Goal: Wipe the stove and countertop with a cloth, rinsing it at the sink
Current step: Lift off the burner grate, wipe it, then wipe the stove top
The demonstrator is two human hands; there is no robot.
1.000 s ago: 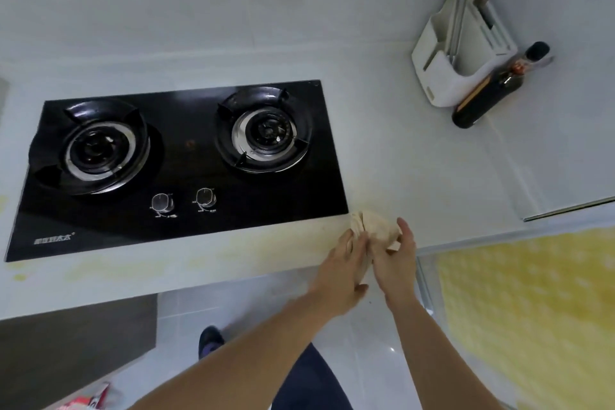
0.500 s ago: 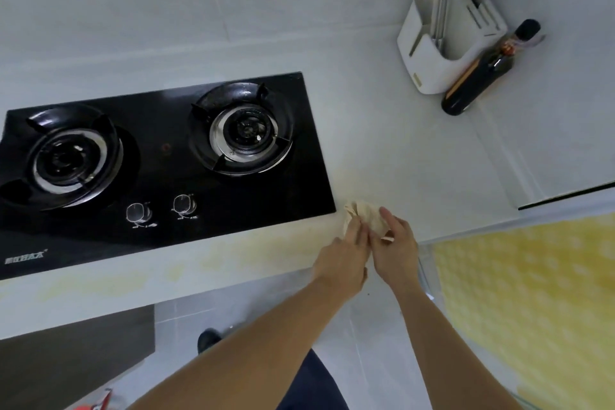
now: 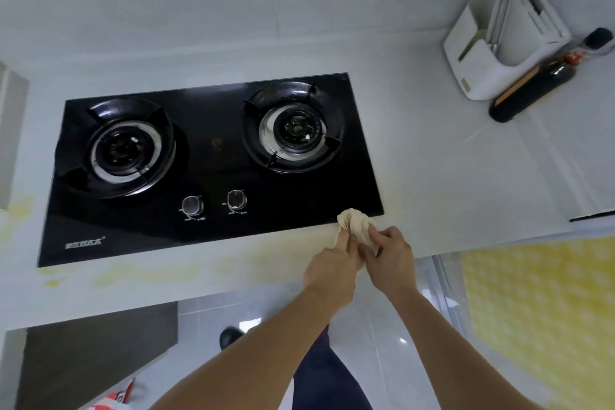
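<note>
Pale grey table (image 3: 449, 176) against a grey tiled wall, kitchen corner, seen from above. Cloth (image 3: 355, 225): small, beige, bunched up, sitting right at the front right corner of the stove (image 3: 213, 176), overlapping the edge where black glass meets table. Both my hands on it. Left hand (image 3: 331, 265) grips the cloth's left side, fingers curled round the bunch. Right hand (image 3: 389, 258) pinches the right side, fingertips dug into the fabric. Both grips closed on cloth, hands touching each other just below it. Stove is a black glass two-burner hob: left burner (image 3: 121, 146), right burner (image 3: 293, 131), two round knobs (image 3: 213, 203) side by side near the front middle, white logo at the front left corner. Yellowish stains (image 3: 159, 271) smeared along the table's front strip below the stove, more at the far left. Far right back corner: white utensil holder (image 3: 492, 53) with metal utensil handles in it, dark bottle (image 3: 532, 83) leaning just beside it, touching or nearly, can't tell which. Below the table edge: grey floor tiles, my dark trouser leg and a shoe, a grey cabinet face at left, yellow patterned surface at right.
</note>
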